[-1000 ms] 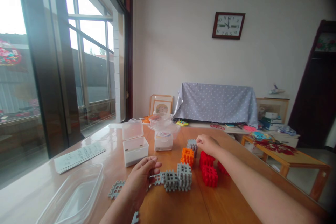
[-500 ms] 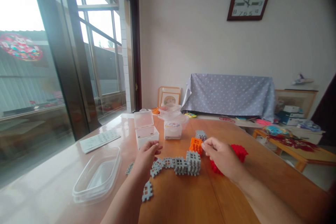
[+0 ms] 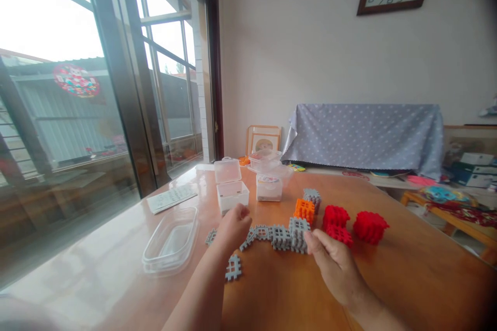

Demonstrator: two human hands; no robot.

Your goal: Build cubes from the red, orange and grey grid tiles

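A chain of grey waffle-style blocks (image 3: 277, 234) lies on the wooden table (image 3: 388, 279) and ends in a grey cube (image 3: 298, 227) on the right. My left hand (image 3: 233, 227) is curled at the chain's left end and seems to grip it. My right hand (image 3: 334, 265) lies low on the table with its fingers stretched out, the tips touching the grey cube. Two loose flat grey pieces (image 3: 233, 268) (image 3: 210, 236) lie beside my left wrist. Behind the chain are an orange cube (image 3: 304, 209), another grey cube (image 3: 312, 196) and red cubes (image 3: 336, 217) (image 3: 370, 226).
An open clear box (image 3: 232, 195) and a stack of clear tubs (image 3: 269, 186) stand further back. A shallow clear tray (image 3: 173, 238) and a printed sheet (image 3: 172, 198) lie to the left by the window. A low cluttered bench (image 3: 450, 201) stands to the right.
My right hand has drawn back from the red cubes to the grey cube at the chain's end. The red cubes now sit uncovered. The view has swung left and lowered.
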